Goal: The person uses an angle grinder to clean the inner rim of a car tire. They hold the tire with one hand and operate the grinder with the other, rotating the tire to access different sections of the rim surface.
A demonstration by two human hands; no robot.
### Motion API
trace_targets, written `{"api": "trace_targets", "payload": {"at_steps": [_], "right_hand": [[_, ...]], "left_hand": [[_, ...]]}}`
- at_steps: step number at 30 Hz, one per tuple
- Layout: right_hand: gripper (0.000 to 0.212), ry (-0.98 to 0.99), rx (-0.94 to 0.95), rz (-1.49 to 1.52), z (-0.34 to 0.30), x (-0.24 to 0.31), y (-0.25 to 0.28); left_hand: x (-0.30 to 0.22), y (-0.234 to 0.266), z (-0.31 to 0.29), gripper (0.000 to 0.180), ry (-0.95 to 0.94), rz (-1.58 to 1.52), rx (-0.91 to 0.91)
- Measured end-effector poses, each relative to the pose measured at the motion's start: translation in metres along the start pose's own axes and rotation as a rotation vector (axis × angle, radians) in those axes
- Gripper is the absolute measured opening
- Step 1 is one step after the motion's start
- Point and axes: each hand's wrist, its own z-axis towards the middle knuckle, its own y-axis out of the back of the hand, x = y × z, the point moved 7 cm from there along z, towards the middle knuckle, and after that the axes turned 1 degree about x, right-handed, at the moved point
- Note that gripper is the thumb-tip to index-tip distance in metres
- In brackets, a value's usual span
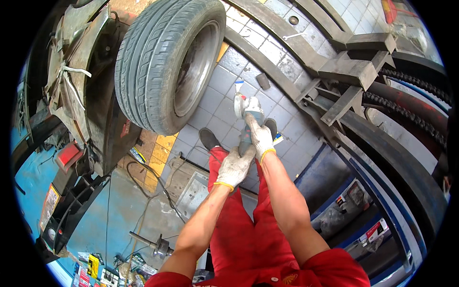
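Observation:
An angle grinder [245, 136] with a dark blue-grey body and silver head is held out in front of my legs. My left hand [235, 168], in a whitish work glove, is closed around its rear end. Further forward, my right hand [261, 136], gloved the same way with a yellow cuff, grips the body just behind the head. The pale round disc [238, 106] sits at the left side of the head. My gloves partly hide the body. Whether the disc is spinning I cannot tell.
A car wheel [153, 67] stands at the left. Steel beams [351, 71] with a chain [411, 103] run along the right. On the tiles lie a dark cylindrical piece [263, 81] and a wrench [292, 36]. A black cable [165, 193] crosses the floor, and blue shelving [334, 205] stands at lower right.

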Motion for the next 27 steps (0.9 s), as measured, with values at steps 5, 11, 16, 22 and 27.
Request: {"api": "trace_targets", "payload": {"at_steps": [5, 11, 16, 22, 27], "right_hand": [[0.076, -0.047, 0.058, 0.1, 0.014, -0.021, 0.005], [0.078, -0.007, -0.009, 0.125, 0.003, -0.015, 0.008], [0.085, -0.062, 0.034, -0.067, 0.012, -0.01, 0.014], [0.075, -0.087, 0.173, 0.117, 0.011, -0.014, -0.002], [0.056, -0.075, 0.457, 0.253, -0.023, 0.02, -0.039]], "left_hand": [[0.012, -0.016, 0.012, 0.092, 0.033, 0.007, 0.1], [0.008, -0.015, 0.012, 0.092, 0.036, 0.035, 0.1], [0.023, -0.031, 0.015, 0.093, 0.054, 0.016, 0.045], [0.018, -0.033, 0.027, 0.084, -0.102, -0.278, 0.079], [0.025, 0.003, 0.034, 0.055, -0.552, 0.136, -0.086]]}}
